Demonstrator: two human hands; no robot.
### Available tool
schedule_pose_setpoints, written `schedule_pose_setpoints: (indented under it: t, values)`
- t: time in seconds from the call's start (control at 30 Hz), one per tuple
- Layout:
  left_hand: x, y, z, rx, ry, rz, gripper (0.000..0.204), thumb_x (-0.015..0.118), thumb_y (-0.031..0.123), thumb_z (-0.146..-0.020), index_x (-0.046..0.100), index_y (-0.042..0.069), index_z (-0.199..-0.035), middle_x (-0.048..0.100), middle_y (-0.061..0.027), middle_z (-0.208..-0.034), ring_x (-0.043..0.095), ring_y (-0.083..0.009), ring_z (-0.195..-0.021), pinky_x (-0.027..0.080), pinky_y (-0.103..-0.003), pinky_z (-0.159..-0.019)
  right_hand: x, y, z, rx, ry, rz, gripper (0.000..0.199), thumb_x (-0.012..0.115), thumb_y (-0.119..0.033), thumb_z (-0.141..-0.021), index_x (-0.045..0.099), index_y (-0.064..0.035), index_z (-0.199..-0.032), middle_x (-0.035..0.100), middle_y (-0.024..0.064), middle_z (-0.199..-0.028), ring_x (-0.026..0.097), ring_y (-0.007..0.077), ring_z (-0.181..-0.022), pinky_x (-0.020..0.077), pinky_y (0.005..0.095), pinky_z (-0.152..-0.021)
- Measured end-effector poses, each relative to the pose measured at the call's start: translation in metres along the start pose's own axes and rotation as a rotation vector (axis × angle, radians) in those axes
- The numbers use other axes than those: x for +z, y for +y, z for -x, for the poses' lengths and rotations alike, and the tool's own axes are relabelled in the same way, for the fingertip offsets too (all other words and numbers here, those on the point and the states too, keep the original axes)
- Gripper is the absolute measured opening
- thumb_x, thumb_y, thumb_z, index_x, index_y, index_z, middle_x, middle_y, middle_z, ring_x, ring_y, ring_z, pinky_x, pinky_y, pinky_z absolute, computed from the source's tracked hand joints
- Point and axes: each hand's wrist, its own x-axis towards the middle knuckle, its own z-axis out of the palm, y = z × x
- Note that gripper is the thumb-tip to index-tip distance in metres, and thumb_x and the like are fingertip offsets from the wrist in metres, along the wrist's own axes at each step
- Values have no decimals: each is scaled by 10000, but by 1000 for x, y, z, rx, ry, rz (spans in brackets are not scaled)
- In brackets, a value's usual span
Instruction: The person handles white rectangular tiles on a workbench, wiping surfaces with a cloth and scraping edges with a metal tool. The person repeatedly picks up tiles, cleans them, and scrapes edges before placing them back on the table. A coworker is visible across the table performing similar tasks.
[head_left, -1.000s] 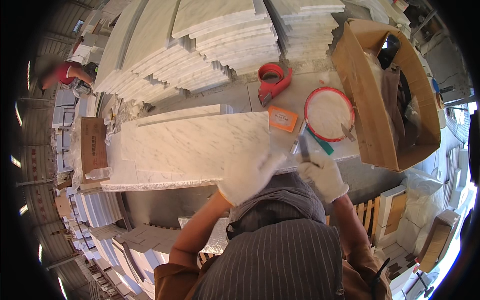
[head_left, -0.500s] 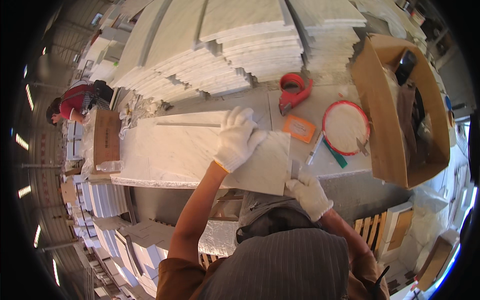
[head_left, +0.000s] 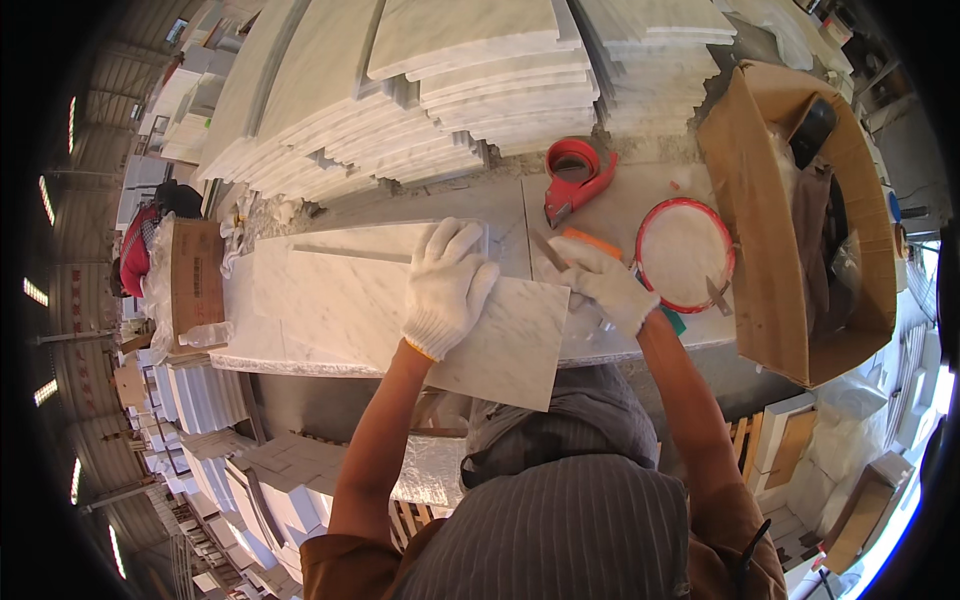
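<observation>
A pale marble tile (head_left: 500,345) with grey veins lies over other tiles on the bench, its near right corner jutting past the front edge. My left hand (head_left: 445,285), in a white knit glove, holds the tile from above, its fingers reaching over the far edge. At the tile's right end, my gloved right hand (head_left: 610,285) is closed on a thin, flat grey scraper-like blade (head_left: 545,250). The blade's tip points to the far left, near the tile's far right corner. An orange packet (head_left: 590,242) is partly covered by the right hand.
Stacked marble slabs (head_left: 480,80) stand along the back. A red tape dispenser (head_left: 575,180) and a red-rimmed round disc (head_left: 685,255) lie on the bench. An open cardboard box (head_left: 735,130) stands at the right. Another person (head_left: 140,245) is at the far left, beside a brown carton (head_left: 195,270).
My right hand has moved up and away from the tile's near right corner with the blade, toward the far right corner. The tile has turned slightly, its near corner lower; my left hand stays on it.
</observation>
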Motion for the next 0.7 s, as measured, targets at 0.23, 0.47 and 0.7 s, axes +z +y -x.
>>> schedule_pose_setpoints:
  t: [0.23,0.47,0.7]
  values:
    - [3,-3,0,-50,-19,-3,158,686,158,-877,715,9,-830,641,-122,-1275,517,-389,-1263,410,-501,-1062,-26,19,-53,96,-412,-41,486,702,-211,-967,598,-13,-1398,690,44,-1178,618,111,-984,510,280,-829]
    - [5,-2,1,-78,-14,-11,150,691,149,-867,704,8,-819,645,-96,-1264,520,-381,-1262,420,-497,-1048,-17,17,-54,38,-393,57,392,665,-177,-975,652,-19,-1333,709,26,-1087,619,107,-952,505,264,-777]
    - [5,-1,-2,-65,-6,-25,184,691,163,-853,686,-4,-778,631,-100,-1219,519,-355,-1210,429,-494,-1028,-37,30,-45,155,-485,-142,397,645,-201,-986,642,-3,-1331,672,13,-1011,580,83,-855,483,245,-688]
